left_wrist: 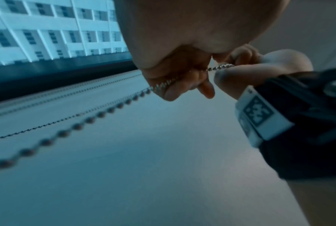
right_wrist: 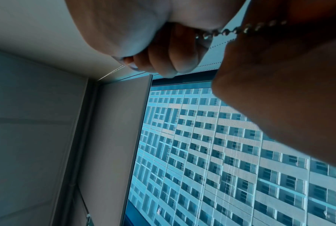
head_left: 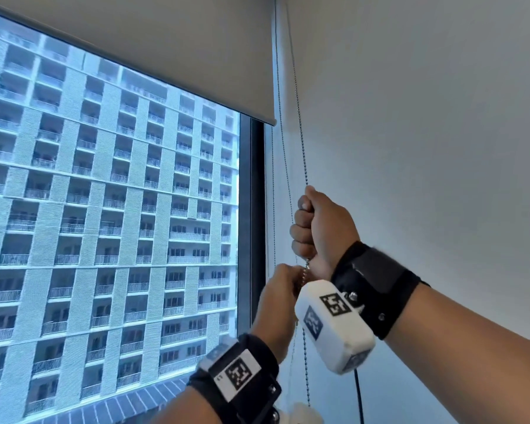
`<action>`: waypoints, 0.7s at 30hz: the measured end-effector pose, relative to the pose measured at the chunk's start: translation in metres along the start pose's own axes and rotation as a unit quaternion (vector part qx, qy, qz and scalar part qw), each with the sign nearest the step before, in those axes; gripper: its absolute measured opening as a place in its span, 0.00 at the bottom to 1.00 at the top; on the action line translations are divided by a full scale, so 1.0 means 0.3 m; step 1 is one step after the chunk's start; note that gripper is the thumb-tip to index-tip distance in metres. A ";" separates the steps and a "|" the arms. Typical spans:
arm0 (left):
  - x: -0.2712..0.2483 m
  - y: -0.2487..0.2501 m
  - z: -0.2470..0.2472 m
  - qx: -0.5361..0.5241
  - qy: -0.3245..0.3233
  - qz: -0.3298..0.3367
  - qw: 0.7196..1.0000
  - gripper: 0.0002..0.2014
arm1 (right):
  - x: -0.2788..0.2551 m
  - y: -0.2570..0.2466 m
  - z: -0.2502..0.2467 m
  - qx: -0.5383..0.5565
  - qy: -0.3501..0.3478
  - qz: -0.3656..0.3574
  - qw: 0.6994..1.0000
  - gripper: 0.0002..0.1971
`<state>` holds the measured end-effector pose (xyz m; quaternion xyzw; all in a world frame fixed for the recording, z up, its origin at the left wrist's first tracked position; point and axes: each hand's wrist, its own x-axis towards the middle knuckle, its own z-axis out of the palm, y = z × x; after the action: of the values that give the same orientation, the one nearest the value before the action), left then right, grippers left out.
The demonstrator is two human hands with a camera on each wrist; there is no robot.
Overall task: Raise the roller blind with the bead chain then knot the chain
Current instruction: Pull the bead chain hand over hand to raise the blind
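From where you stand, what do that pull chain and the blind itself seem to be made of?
The bead chain looks like metal: small silvery balls that glint in the right wrist view, though plated plastic can't be ruled out. The roller blind looks like a matte, opaque, pale grey woven or coated fabric; it hangs flat without shine, and its bottom edge looks stiffened by a bar. Both the right hand and left hand grip the chain.
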<state>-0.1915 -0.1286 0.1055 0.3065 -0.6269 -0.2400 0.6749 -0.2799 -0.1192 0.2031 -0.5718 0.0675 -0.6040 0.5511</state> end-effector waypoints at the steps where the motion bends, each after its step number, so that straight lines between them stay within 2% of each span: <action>1: 0.010 0.013 -0.015 -0.018 0.001 -0.020 1.000 0.15 | -0.008 0.002 0.002 0.006 0.001 0.000 1.000 0.20; 3: 0.038 0.046 -0.057 -0.062 -0.034 -0.031 0.997 0.19 | -0.024 0.010 0.002 0.014 0.000 -0.004 1.000 0.20; 6: 0.080 0.110 -0.084 -0.018 -0.078 -0.018 0.997 0.28 | -0.043 0.028 -0.004 0.012 -0.006 -0.013 1.000 0.18; 10: 0.111 0.199 -0.099 -0.019 -0.118 -0.017 0.993 0.29 | -0.063 0.044 -0.015 0.018 -0.018 -0.021 0.999 0.19; 12: 0.116 0.239 -0.098 -0.035 -0.130 -0.012 0.991 0.28 | -0.077 0.049 -0.013 0.005 -0.022 -0.022 1.000 0.20; 16: 0.141 0.293 -0.076 -0.043 -0.106 0.009 0.993 0.26 | -0.102 0.065 -0.008 -0.027 -0.026 -0.019 0.999 0.21; 21: 0.143 0.307 -0.043 -0.041 -0.073 0.027 0.996 0.12 | -0.123 0.072 -0.031 -0.079 -0.044 -0.031 0.995 0.20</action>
<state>-0.1799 -0.0934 0.2009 0.2429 -0.6721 -0.2691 0.6456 -0.2840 -0.1052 0.1617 -0.6411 0.0729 -0.5882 0.4875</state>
